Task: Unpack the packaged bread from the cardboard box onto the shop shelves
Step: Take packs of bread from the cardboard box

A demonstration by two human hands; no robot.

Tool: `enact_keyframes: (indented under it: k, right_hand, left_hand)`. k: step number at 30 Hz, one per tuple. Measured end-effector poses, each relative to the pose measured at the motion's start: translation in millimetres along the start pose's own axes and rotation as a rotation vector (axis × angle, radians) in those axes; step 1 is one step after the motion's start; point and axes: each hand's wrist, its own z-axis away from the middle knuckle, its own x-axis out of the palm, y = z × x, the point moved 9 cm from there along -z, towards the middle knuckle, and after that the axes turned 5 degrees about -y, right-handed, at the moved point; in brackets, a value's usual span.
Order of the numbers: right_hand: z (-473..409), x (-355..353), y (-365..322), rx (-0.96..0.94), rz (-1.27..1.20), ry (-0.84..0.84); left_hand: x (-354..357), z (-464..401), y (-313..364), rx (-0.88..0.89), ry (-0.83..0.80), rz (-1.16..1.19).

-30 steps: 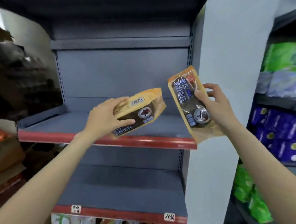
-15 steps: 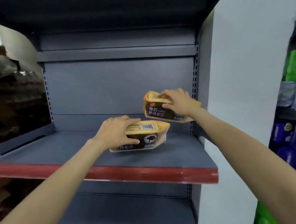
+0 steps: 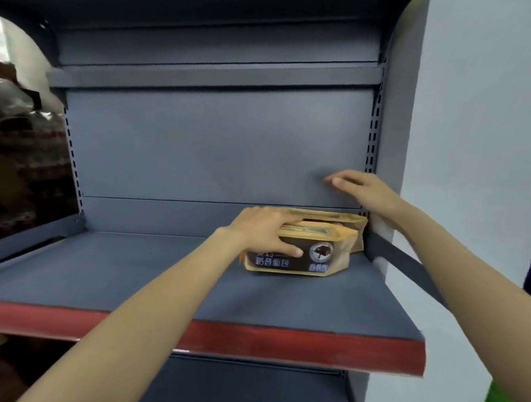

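My left hand (image 3: 264, 231) grips front pack (image 3: 301, 254), long axis 3–9 o'clock, label toward me. Right hand (image 3: 362, 191), open and empty, has released rear pack (image 3: 328, 216), now on shelf (image 3: 129, 279).

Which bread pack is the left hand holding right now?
The front bread pack, the one with its printed face toward the camera. The left hand grips its top edge; the rear bread pack lies behind it, untouched, below the open right hand.

Two orange-brown bread packs (image 3: 298, 255) (image 3: 328, 216), upright, touching, shelf's (image 3: 129, 273) back-right corner
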Motion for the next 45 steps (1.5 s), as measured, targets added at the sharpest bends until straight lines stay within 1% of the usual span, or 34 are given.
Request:
enact_keyframes:
  k: [1, 3, 5, 7, 9, 11, 13, 17, 19, 21, 23, 24, 25, 26, 27, 30, 31, 33, 34, 36, 37, 40, 43, 45]
  right_hand:
    - [11.0, -2.7, -7.4, -0.014, 0.034, -0.038]
    - [30.5, 0.4, -9.8, -0.015, 0.299, -0.122]
    - [42.5, 9.5, 4.8, 0.044, 0.535, -0.2]
    - [50.7, 21.3, 24.4, 0.138, 0.647, -0.261]
    - [59.8, 28.3, 32.2, 0.156, 0.668, -0.246]
    - [73.9, 29.4, 22.7, 0.095, 0.591, -0.139]
    - [96.6, 28.6, -2.9, -0.017, 0.534, 0.032]
    - [168.9, 43.7, -71.9, -0.278, 0.831, 0.46]
    - [209.4, 57.3, -96.7, -0.343, 0.832, 0.621]
    - [249.2, 72.8, -109.8, -0.362, 0.735, 0.702]
    - [286.5, 95.3, -112.8, -0.353, 0.619, 0.685]
    - [304.0, 109.0, -110.1, -0.323, 0.565, 0.645]
    - [320.2, 123.5, -103.3, -0.273, 0.51, 0.584]
    - [334.7, 140.6, -91.7, -0.2, 0.453, 0.49]
    - [348.3, 160.7, -75.9, -0.097, 0.39, 0.359]
    - [403.2, 238.3, -7.5, 0.285, 0.188, -0.115]
    - [426.1, 262.7, 11.9, 0.37, 0.149, -0.245]
    - [469.7, 301.7, 39.7, 0.464, 0.117, -0.442]
    - [489.7, 317.9, 50.6, 0.501, 0.112, -0.515]
    - [526.1, 346.0, 67.5, 0.563, 0.12, -0.63]
    - [542.7, 359.3, 75.1, 0.587, 0.128, -0.671]
    - [582.0, 393.7, 94.0, 0.629, 0.226, -0.782]
    - [598.1, 426.5, 95.6, 0.514, 0.298, -0.921]
    - [607.1, 453.3, 85.6, 0.386, 0.296, -1.052]
  left_hand:
    - [0.3, -12.1, 13.3, 0.025, 0.015, 0.001]
    - [4.5, -33.2, 36.9, 0.049, 0.043, -0.041]
    - [9.4, -48.6, 51.0, 0.035, 0.083, -0.112]
    - [17.6, -55.7, 52.2, -0.017, 0.082, -0.135]
    - [22.3, -51.7, 48.5, -0.07, 0.072, -0.127]
    - [14.5, -31.6, 48.3, -0.088, 0.14, -0.092]
    - [-4.0, 4.5, 52.6, -0.07, 0.294, -0.008]
    - [-30.6, 98.3, 72.8, -0.049, 0.625, 0.135]
    - [-33.8, 142.8, 84.0, -0.05, 0.796, 0.197]
    - [-28.7, 186.1, 93.9, -0.053, 0.921, 0.283]
    - [-13.7, 224.7, 100.0, -0.062, 0.948, 0.427]
    - [-1.2, 241.0, 101.9, -0.072, 0.912, 0.507]
    - [14.5, 255.0, 104.5, -0.084, 0.835, 0.567]
    - [34.1, 266.4, 107.5, -0.103, 0.719, 0.605]
    - [58.8, 277.0, 110.1, -0.135, 0.563, 0.627]
    - [156.3, 317.5, 114.5, -0.263, 0.008, 0.643]
    - [189.2, 335.8, 116.2, -0.291, -0.15, 0.636]
    - [245.6, 375.8, 118.2, -0.351, -0.392, 0.594]
    - [269.0, 395.6, 118.4, -0.383, -0.475, 0.571]
    - [309.3, 433.0, 121.0, -0.445, -0.583, 0.571]
    - [326.3, 450.8, 121.5, -0.49, -0.607, 0.598]
    - [373.6, 497.9, 122.5, -0.615, -0.616, 0.716]
    - [409.2, 540.5, 125.3, -0.644, -0.693, 0.756]
    - [429.6, 571.9, 133.1, -0.573, -0.803, 0.746]
